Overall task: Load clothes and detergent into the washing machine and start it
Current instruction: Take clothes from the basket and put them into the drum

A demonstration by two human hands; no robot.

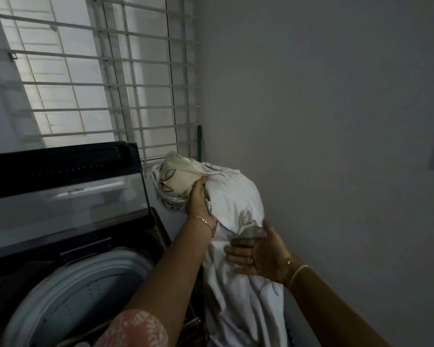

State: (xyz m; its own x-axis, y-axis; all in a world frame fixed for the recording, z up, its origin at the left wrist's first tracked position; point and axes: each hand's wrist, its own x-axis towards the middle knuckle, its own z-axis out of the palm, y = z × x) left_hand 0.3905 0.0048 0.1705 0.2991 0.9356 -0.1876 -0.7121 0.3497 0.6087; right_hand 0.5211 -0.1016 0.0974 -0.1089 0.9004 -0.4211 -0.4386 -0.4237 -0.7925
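Machine: dark top-loading washing machine [158,229] at lower left; its dark lid [68,186] with a glass panel stands raised at the rear edge, leaving the mouth free for loading.
Drum: pale grey plastic drum ring [85,269] is exposed below the lid; no laundry shows in the visible part of the tub.
Backdrop: white metal window grille [110,83] behind the machine.
Left arm: reaches forward across the machine's right edge, wrist bent up.
Left hand [198,199]: fingers curled tight into the top of the load, thumb side toward the camera. Judged to be carrying the weight.
Load: bulky white cloth bundle [236,196], a cream patterned piece bunched at its top. It is held in the air just right of the machine's right edge, not over the drum; its lower end hangs out of view.
Right hand [261,254]: palm flat against the bundle's middle, fingers straight and pointing left, thumb up. It presses and steadies without clutching, probably to keep loose folds gathered.
Corner: thin green stick [199,144] upright beside the plain grey wall [336,121].
Step judged: the bundle needs to swing left over the ring, then drop.
Detergent: none in view.
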